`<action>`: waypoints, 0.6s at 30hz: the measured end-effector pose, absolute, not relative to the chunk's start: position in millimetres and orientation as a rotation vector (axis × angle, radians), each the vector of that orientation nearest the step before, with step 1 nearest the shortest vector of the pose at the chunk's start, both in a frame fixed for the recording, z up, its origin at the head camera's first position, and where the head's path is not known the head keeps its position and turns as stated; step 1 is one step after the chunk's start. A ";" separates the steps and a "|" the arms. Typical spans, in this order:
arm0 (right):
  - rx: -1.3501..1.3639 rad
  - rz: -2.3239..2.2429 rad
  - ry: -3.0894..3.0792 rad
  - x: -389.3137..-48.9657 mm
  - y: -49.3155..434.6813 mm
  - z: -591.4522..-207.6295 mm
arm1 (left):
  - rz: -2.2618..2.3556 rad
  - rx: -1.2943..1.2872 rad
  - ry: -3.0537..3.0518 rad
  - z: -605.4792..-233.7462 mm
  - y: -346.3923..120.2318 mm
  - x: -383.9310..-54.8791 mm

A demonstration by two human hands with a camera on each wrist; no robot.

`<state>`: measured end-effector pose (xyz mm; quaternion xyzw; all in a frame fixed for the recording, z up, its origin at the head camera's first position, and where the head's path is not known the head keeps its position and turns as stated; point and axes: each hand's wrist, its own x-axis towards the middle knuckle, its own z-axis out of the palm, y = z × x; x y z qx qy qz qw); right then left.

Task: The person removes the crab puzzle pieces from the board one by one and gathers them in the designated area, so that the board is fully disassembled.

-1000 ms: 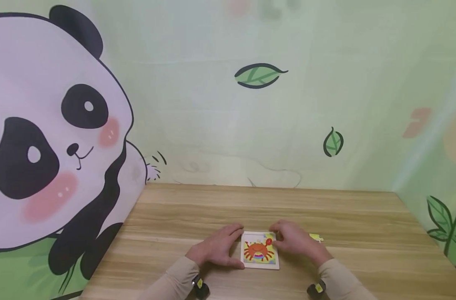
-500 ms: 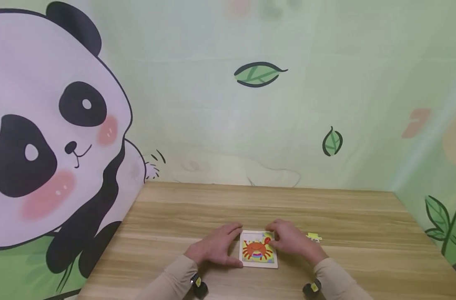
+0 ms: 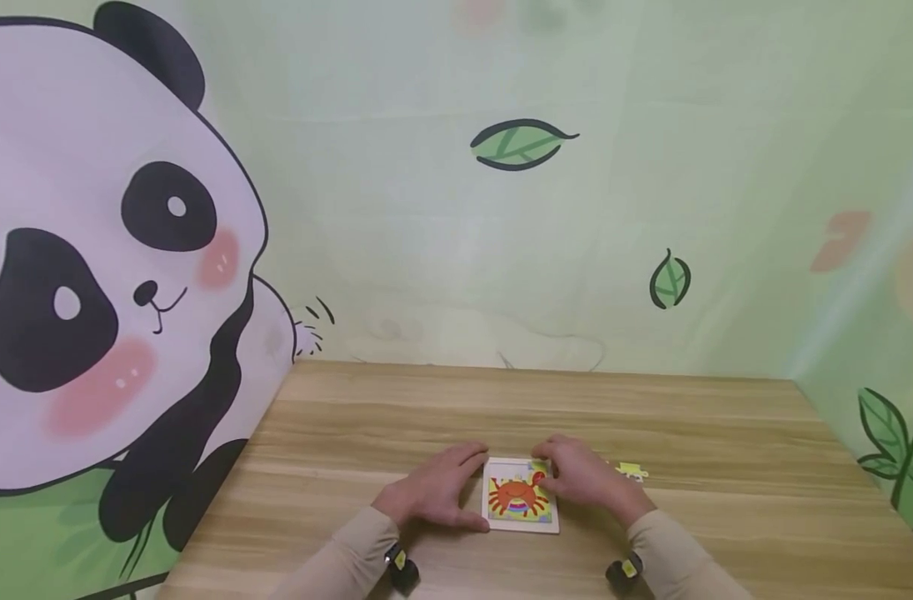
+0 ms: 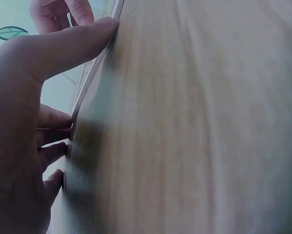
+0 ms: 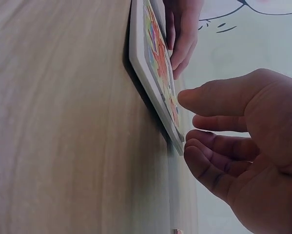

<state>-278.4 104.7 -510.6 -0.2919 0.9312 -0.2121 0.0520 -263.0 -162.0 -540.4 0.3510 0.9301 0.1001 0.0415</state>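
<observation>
A square jigsaw puzzle [image 3: 516, 497] with a red crab picture lies in a pale wooden frame [image 3: 524, 528] on the table. My left hand [image 3: 436, 488] holds the frame's left side, thumb at the near corner and fingers at the far corner. In the left wrist view its thumb [image 4: 89, 41] lies against the board's edge. My right hand [image 3: 582, 477] grips at the far right corner, with the thumb by the crab's claw and the fingers at the edge. The right wrist view shows its thumb [image 5: 209, 99] close over the picture and curled fingers [image 5: 211, 163] near the corner.
Yellow jigsaw pieces [image 3: 632, 472] lie on the table behind my right wrist. The wood-grain table [image 3: 396, 408] reaches back to a green wall [image 3: 396, 208] painted with a panda [image 3: 194, 333] and leaves.
The hands and puzzle keep nearly the same positions. The right hand has shifted slightly leftward over the puzzle's far right corner, and the whole view moves a little.
</observation>
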 end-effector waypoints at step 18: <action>-0.941 -0.637 2.836 -279.7 103.7 -511.8 | 0.310 1.081 2.849 -537.3 -160.6 -262.2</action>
